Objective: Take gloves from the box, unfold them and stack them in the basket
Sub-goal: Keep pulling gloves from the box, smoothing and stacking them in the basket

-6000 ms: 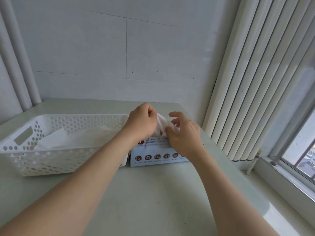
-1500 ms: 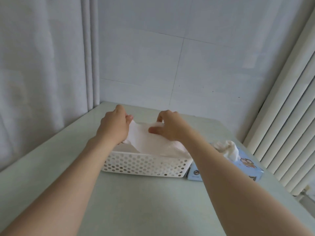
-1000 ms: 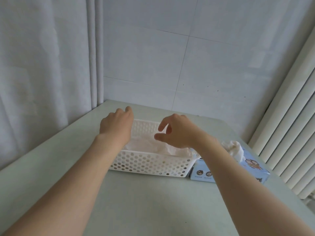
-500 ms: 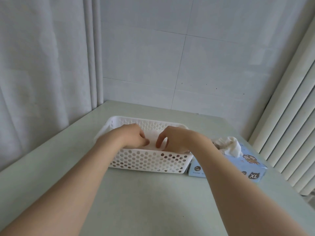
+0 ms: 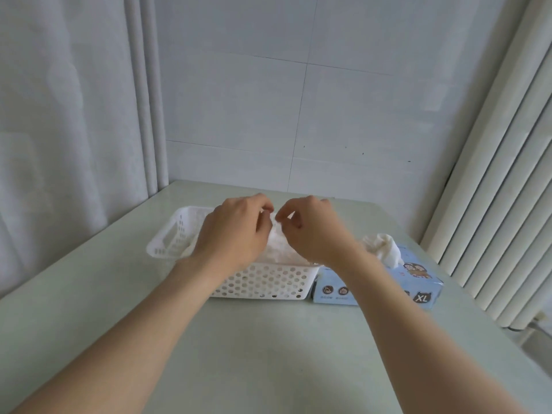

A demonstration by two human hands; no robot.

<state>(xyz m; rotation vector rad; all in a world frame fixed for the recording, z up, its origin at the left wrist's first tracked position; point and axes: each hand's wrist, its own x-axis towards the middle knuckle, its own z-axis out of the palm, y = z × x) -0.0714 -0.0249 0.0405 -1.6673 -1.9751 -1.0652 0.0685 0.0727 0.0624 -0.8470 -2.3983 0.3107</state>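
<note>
- Two hands: left hand (image 5: 236, 231), right hand (image 5: 313, 234).
- One white perforated basket (image 5: 268, 283).
- One blue box (image 5: 418, 283) marked XL.
- One held glove (image 5: 276, 240) pinched by both hands; one crumpled glove (image 5: 383, 249) protruding from the box; those layered in the basket cannot be counted.
- One worktop (image 5: 268, 354).

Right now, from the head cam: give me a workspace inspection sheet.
Surface: pale green table.
Job's things: white perforated basket beside the blue box; glove stack in the basket; bunched glove pokes from the box top.
Clutter: nothing seen.
Grips: left hand and right hand both pinch the top glove over the basket.
Cables: nothing seen.
Surroundings: tiled wall behind, curtain left, white vertical slats right.
</note>
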